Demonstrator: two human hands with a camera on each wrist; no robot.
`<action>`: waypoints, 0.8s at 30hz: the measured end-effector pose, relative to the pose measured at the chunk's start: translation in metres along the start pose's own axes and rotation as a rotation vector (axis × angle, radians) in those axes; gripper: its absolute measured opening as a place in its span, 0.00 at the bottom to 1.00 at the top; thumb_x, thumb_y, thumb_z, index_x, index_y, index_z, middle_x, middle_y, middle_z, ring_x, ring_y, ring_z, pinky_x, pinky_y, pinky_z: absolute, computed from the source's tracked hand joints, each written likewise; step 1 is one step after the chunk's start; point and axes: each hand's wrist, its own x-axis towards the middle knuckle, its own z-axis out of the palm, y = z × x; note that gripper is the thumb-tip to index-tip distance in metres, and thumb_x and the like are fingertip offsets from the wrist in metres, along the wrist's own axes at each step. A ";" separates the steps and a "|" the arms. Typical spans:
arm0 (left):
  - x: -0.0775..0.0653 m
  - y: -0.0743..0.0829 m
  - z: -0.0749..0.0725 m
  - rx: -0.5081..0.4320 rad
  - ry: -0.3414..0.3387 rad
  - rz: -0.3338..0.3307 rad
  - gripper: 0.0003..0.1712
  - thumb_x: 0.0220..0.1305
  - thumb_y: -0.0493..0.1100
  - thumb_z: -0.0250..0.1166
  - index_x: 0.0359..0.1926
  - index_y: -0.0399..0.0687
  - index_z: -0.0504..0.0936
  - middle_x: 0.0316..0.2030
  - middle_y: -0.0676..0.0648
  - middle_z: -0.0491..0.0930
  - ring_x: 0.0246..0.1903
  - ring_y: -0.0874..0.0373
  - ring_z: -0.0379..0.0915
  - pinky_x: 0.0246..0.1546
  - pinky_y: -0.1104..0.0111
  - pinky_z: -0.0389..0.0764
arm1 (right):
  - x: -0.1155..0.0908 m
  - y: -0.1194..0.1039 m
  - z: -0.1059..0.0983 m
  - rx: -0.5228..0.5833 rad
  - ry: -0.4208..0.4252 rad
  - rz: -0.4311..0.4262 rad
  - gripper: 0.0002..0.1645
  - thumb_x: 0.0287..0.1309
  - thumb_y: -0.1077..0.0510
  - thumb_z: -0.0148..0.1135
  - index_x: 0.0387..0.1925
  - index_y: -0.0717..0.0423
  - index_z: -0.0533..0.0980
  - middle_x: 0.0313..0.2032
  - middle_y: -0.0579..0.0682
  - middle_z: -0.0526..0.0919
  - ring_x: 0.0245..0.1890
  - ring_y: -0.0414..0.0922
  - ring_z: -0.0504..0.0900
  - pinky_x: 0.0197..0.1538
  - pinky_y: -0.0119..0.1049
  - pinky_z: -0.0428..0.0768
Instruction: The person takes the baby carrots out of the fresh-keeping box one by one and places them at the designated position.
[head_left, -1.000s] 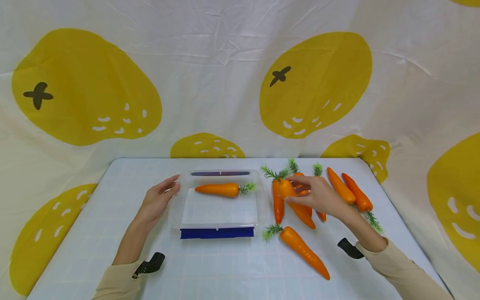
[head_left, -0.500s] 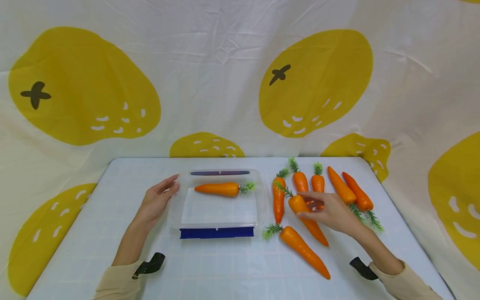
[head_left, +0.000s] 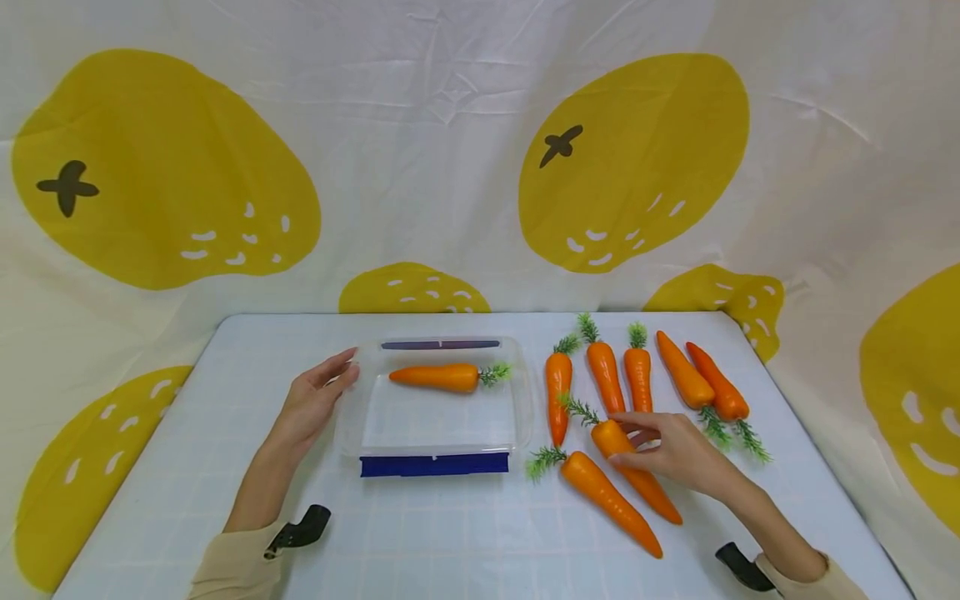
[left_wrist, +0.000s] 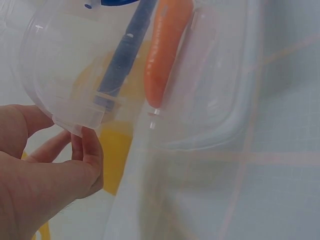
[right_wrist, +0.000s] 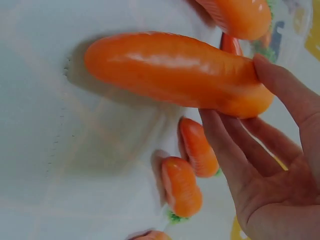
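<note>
My left hand (head_left: 311, 408) pinches the left rim of a clear plastic food container (head_left: 525, 408); thumb and fingertips meet at its edge in the left wrist view. The container has blue side latches, the front one (head_left: 435, 466) hanging down. Inside lies one orange carrot (head_left: 438, 378) with a green top, pointing left. My right hand (head_left: 678, 450) grips another carrot (right_wrist: 170, 72) near its thick leafy end, thumb on one side and fingers on the other. Its tip points toward the front right, and its shadow shows on the table in the right wrist view.
Several carrots lie right of the container: one (head_left: 558, 400) beside it, two (head_left: 606, 375) farther back, and two (head_left: 716, 383) with their tips pointing away. Another carrot (head_left: 611, 504) lies in front of the held one. A fruit-patterned cloth (head_left: 450, 167) hangs behind the table.
My right hand has moved with its carrot toward the front right, away from the leftmost carrot in the row. My left hand and the container have stayed in place.
</note>
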 end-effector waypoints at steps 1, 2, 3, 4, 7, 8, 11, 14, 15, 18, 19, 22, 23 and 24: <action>0.000 0.000 0.000 -0.001 -0.002 0.001 0.37 0.74 0.57 0.62 0.78 0.56 0.64 0.74 0.46 0.62 0.66 0.58 0.62 0.72 0.65 0.63 | 0.000 0.000 0.001 -0.012 0.002 -0.008 0.36 0.56 0.46 0.78 0.60 0.63 0.81 0.46 0.51 0.88 0.41 0.44 0.86 0.43 0.38 0.86; 0.000 0.001 0.000 -0.002 -0.002 0.000 0.37 0.74 0.57 0.62 0.78 0.56 0.64 0.74 0.46 0.62 0.66 0.58 0.62 0.72 0.65 0.63 | 0.000 0.000 0.001 -0.024 0.005 -0.014 0.36 0.55 0.46 0.78 0.59 0.63 0.81 0.45 0.49 0.88 0.40 0.43 0.85 0.43 0.38 0.86; 0.000 0.001 0.000 -0.003 -0.002 0.000 0.37 0.74 0.57 0.62 0.78 0.56 0.64 0.74 0.46 0.62 0.66 0.58 0.62 0.71 0.66 0.63 | 0.000 0.000 0.002 -0.034 0.006 -0.019 0.36 0.55 0.46 0.78 0.59 0.62 0.81 0.44 0.47 0.88 0.40 0.43 0.84 0.42 0.37 0.86; 0.000 0.001 0.000 -0.006 -0.003 0.000 0.36 0.75 0.57 0.62 0.78 0.56 0.64 0.74 0.46 0.62 0.66 0.58 0.62 0.71 0.66 0.64 | 0.000 0.001 0.003 -0.042 0.004 -0.023 0.35 0.55 0.45 0.79 0.59 0.63 0.81 0.42 0.46 0.88 0.40 0.42 0.84 0.41 0.36 0.85; -0.001 0.001 0.000 -0.016 -0.002 0.001 0.36 0.75 0.55 0.61 0.78 0.56 0.65 0.74 0.46 0.62 0.66 0.58 0.63 0.71 0.66 0.64 | 0.001 0.000 0.005 -0.045 -0.012 -0.029 0.36 0.55 0.46 0.78 0.58 0.64 0.81 0.40 0.44 0.87 0.39 0.41 0.82 0.39 0.32 0.83; -0.001 0.001 0.000 -0.020 -0.002 0.001 0.35 0.75 0.55 0.61 0.78 0.55 0.65 0.74 0.46 0.62 0.66 0.58 0.63 0.71 0.66 0.64 | 0.001 0.001 0.006 -0.045 -0.016 -0.029 0.36 0.55 0.46 0.78 0.58 0.65 0.81 0.40 0.44 0.87 0.39 0.41 0.82 0.38 0.31 0.83; -0.001 0.001 0.001 -0.021 -0.002 -0.001 0.35 0.75 0.55 0.61 0.78 0.56 0.65 0.74 0.46 0.62 0.66 0.58 0.63 0.72 0.64 0.63 | 0.001 0.001 0.008 -0.049 -0.026 -0.017 0.36 0.55 0.45 0.78 0.57 0.66 0.81 0.40 0.45 0.87 0.38 0.42 0.82 0.37 0.31 0.82; -0.001 0.001 0.002 -0.018 0.001 -0.004 0.35 0.75 0.55 0.61 0.78 0.57 0.65 0.74 0.46 0.62 0.66 0.57 0.63 0.73 0.62 0.62 | 0.000 0.001 0.010 -0.057 -0.029 -0.002 0.37 0.54 0.44 0.78 0.57 0.66 0.81 0.40 0.45 0.87 0.38 0.41 0.81 0.37 0.31 0.81; -0.001 0.001 0.002 -0.019 0.002 -0.006 0.35 0.75 0.55 0.61 0.78 0.57 0.65 0.75 0.46 0.62 0.67 0.57 0.63 0.73 0.61 0.61 | 0.000 0.001 0.010 -0.057 -0.032 0.003 0.37 0.54 0.44 0.78 0.58 0.66 0.81 0.39 0.45 0.87 0.37 0.41 0.81 0.36 0.30 0.81; -0.002 0.001 0.001 -0.020 0.003 -0.007 0.35 0.75 0.56 0.61 0.78 0.57 0.65 0.75 0.46 0.62 0.67 0.57 0.63 0.73 0.61 0.61 | 0.000 0.001 0.010 -0.058 -0.032 -0.003 0.37 0.55 0.44 0.78 0.57 0.66 0.81 0.38 0.44 0.86 0.36 0.40 0.80 0.35 0.30 0.80; -0.002 0.001 0.001 -0.020 0.003 -0.007 0.36 0.75 0.56 0.62 0.78 0.57 0.65 0.75 0.46 0.62 0.67 0.57 0.63 0.73 0.62 0.61 | 0.001 0.001 0.010 -0.054 -0.032 -0.008 0.36 0.55 0.44 0.78 0.57 0.66 0.81 0.38 0.44 0.86 0.36 0.41 0.80 0.36 0.31 0.81; -0.002 0.000 0.000 -0.016 -0.004 0.005 0.36 0.75 0.56 0.62 0.78 0.55 0.65 0.74 0.45 0.63 0.65 0.58 0.64 0.71 0.67 0.64 | 0.001 0.002 0.009 -0.045 -0.026 -0.033 0.34 0.56 0.45 0.78 0.55 0.66 0.82 0.40 0.46 0.87 0.36 0.42 0.82 0.38 0.32 0.83; -0.001 0.000 0.000 -0.015 -0.005 0.008 0.36 0.75 0.56 0.62 0.78 0.55 0.65 0.73 0.45 0.63 0.65 0.58 0.64 0.70 0.69 0.65 | 0.001 0.002 0.009 -0.042 -0.022 -0.044 0.33 0.56 0.46 0.78 0.55 0.66 0.82 0.41 0.47 0.87 0.37 0.42 0.82 0.39 0.33 0.84; -0.001 0.000 0.000 -0.015 -0.006 0.011 0.36 0.75 0.56 0.62 0.78 0.54 0.65 0.73 0.45 0.63 0.64 0.58 0.64 0.69 0.71 0.66 | 0.002 0.002 0.008 -0.037 -0.019 -0.054 0.32 0.56 0.47 0.77 0.54 0.66 0.82 0.42 0.48 0.87 0.37 0.42 0.83 0.39 0.34 0.85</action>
